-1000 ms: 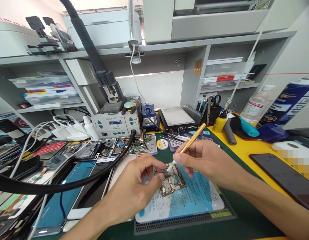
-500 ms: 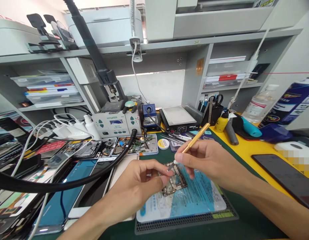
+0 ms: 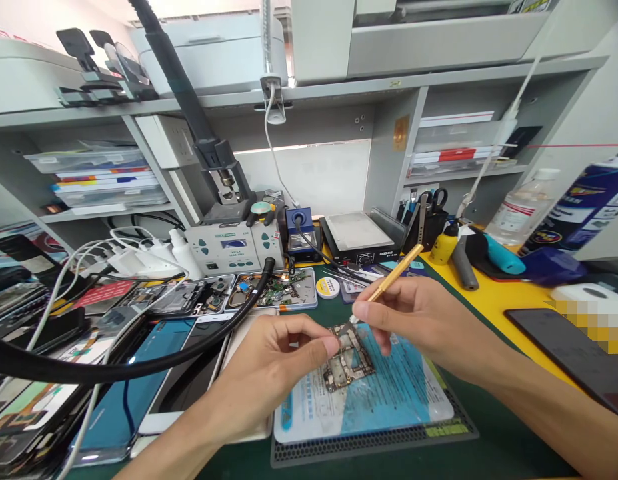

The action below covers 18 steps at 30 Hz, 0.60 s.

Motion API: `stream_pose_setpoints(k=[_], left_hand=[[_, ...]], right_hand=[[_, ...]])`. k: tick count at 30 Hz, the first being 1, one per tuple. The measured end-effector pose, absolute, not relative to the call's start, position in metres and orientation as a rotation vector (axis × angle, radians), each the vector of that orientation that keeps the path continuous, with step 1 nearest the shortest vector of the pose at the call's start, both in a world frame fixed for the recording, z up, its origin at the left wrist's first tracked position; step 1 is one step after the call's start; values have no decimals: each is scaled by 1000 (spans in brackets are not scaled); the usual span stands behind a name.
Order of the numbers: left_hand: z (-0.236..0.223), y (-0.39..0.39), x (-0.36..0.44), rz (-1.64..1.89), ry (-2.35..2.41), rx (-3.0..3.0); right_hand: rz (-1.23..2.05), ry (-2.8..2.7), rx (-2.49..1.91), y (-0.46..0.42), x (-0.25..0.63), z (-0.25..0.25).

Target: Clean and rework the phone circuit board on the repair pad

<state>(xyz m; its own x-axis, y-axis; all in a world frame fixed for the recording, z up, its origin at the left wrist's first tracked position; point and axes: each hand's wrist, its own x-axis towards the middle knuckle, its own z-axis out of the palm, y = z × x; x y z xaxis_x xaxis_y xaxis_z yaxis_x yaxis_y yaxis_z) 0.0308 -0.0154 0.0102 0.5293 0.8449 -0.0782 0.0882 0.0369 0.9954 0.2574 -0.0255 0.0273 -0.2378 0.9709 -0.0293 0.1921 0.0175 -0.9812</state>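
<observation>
My right hand (image 3: 406, 317) grips a gold-handled craft knife (image 3: 389, 277) like a pen, its flat grey blade pointing down and left. Below the blade lies a phone circuit board (image 3: 347, 373), flat on a blue and white pad (image 3: 403, 393). At the board's upper left, my left hand (image 3: 283, 360) is closed, thumb and forefinger pinched together close to the blade tip. Whatever sits between those two fingertips is hidden. Part of the board's left edge is covered by the same fingers.
A black hose (image 3: 179, 367) arcs across the left side over several phones. Behind my hands stand a hot-air station (image 3: 233, 247), a flat heating plate (image 3: 359, 233) and a parts tray (image 3: 303, 293). A dark phone (image 3: 563, 353) lies at right on the yellow surface.
My left fingertips have shifted slightly up and left, uncovering more of the board. The knife stays nearly in place in my right hand, and the board has not visibly moved.
</observation>
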Motion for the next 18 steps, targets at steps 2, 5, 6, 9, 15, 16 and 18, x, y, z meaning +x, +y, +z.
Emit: stream_pose_setpoints(k=[2,5,6,9,15,16,18], left_hand=[[11,-15,30,742,885,1440],[14,-13,28,777,905,1439],[15,-12,28,784,910,1432],[15,-9,28,793,916,1388],[8,-16,23,842,886,1201],[6,-21,22,855,880,1157],[4,-35,18,872,870,1061]], right_hand=[[1276,-1546,-1234,-25,259,26],[1229,-1558,-1262,-24,260,27],[1210,-1560,-1274,-23,260,28],[1176,-1574,-1289,-22,261,28],[1153,-1555,-1256,-19,263,23],[1144,-1561,-1253,-19,264,22],[1134,-1566,-1251,-18,264,20]])
